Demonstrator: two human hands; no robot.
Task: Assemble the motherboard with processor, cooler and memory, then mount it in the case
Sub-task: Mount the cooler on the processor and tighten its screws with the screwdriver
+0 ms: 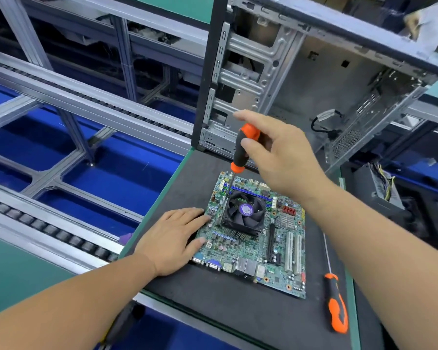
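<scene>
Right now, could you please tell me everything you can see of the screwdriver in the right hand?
The screwdriver has a black handle with orange sections at its top and collar, seemingly rubbery plastic, and a thin grey metal shaft. It stands nearly upright, leaning slightly, tip down at the far left corner of the fan cooler on the motherboard. The right hand pinches the handle's upper part between thumb and fingers. The tip's exact contact point is too small to tell.

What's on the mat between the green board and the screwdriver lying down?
Nothing: in the head view, only bare dark mat separates the motherboard from the spare screwdriver.
</scene>
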